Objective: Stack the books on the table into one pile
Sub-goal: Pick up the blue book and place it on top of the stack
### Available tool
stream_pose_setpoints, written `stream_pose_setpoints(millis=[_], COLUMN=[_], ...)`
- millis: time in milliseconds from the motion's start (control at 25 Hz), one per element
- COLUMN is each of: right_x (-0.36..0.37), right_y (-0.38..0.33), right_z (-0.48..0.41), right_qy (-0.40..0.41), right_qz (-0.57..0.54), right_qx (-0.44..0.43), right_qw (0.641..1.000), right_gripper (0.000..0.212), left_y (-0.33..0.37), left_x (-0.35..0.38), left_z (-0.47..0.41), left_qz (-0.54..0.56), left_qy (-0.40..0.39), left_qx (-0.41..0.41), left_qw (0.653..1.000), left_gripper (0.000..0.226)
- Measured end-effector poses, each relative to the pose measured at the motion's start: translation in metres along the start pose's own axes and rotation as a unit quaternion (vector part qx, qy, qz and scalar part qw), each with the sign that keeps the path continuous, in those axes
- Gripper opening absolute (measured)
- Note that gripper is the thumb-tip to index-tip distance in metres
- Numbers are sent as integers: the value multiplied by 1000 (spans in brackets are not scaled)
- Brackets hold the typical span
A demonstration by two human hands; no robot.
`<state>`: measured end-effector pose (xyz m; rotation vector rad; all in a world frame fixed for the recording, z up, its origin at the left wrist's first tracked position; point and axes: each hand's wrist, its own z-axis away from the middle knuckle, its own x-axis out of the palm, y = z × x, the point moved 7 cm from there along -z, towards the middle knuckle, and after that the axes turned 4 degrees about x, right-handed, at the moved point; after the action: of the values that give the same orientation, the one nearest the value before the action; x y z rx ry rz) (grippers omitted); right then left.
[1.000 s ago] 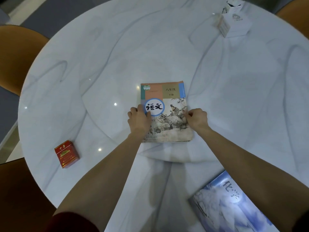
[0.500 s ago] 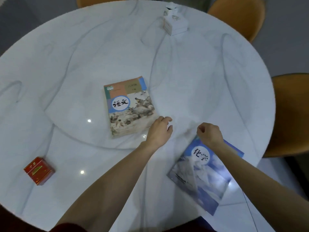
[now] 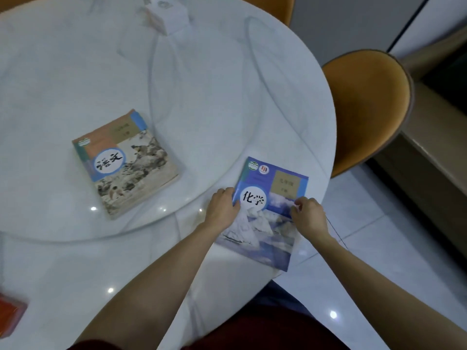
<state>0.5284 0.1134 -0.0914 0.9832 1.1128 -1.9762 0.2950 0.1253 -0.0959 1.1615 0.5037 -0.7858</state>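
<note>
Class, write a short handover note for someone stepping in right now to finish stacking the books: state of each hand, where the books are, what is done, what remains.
Left hand: fingers on the left edge of the blue, mountain-cover paperback book, thumb on the cover.
Right hand: pinching that book's right edge.
Blue book: at the near right rim of the round white marble table; whether it is lifted cannot be told.
Beige paperback book with an ink-painting cover: flat, further left, apart from the blue one, untouched.
Done: nothing stacked yet.
Left: carry the blue book over and lay it squarely on the beige book.
</note>
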Motion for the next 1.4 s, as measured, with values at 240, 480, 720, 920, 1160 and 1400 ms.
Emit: stream_pose_setpoints(millis=[240,480,720,920,1160,1400], right_x=[17,16,-1,-24,-7,47], right_y=[35,49,7,-96,-233,-341], right_z=[19,26,23,-1,-26,-40], right_qy=[-1,12,-55,-155,-220,-256], right_qz=[-79,-218,-425,-464,-401,-310], right_qx=[73,122,86,-6,-87,-151], right_qw=[994,968,899,872,885,903], right_gripper=[23,16,17,13,10,11], left_y=[-4,21,21,-19,-70,-133], left_x=[12,16,-33,-101,-184,-233], left_z=[1,21,27,26,32,36], left_qz=[191,283,435,480,487,442], left_qy=[-11,-14,49,188,333,404], left_qx=[-103,9,35,-19,-60,-158], left_qw=[976,959,899,857,805,785], left_gripper=[36,49,49,40,30,34])
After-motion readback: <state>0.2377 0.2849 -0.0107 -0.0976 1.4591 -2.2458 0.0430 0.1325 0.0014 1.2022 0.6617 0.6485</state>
